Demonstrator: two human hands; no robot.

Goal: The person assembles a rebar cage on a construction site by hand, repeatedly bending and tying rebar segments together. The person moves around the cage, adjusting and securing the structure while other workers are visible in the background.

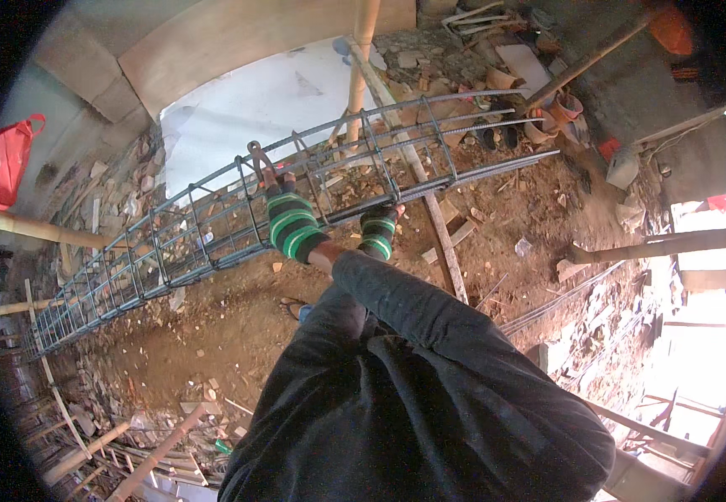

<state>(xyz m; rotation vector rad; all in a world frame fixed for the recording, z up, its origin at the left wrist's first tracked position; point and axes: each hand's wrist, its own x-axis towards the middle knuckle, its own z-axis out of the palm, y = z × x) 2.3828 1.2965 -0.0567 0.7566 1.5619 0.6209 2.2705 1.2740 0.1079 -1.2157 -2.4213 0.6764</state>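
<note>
A long rebar cage [158,251], made of bars with square stirrups, runs across the view in front of me. My forearms cross, the right one over the left. My right hand [289,216], in a green-and-black striped glove with the fingertips showing, is closed on rusty pincers [257,156]; their rounded head is up at the cage's far top bar. My left hand [379,227], in a matching glove, lies to the right of it at the near bars, fingers closed round a bar by a stirrup. Part of that hand is hidden behind the steel.
A wooden plank [440,226] passes under the cage, and a bamboo post [364,50] stands beyond it. A white sheet [254,109] lies behind. Rubble covers the dirt floor [212,335]. Bamboo poles [656,248] stick in from the sides; a red bag [13,163] hangs at left.
</note>
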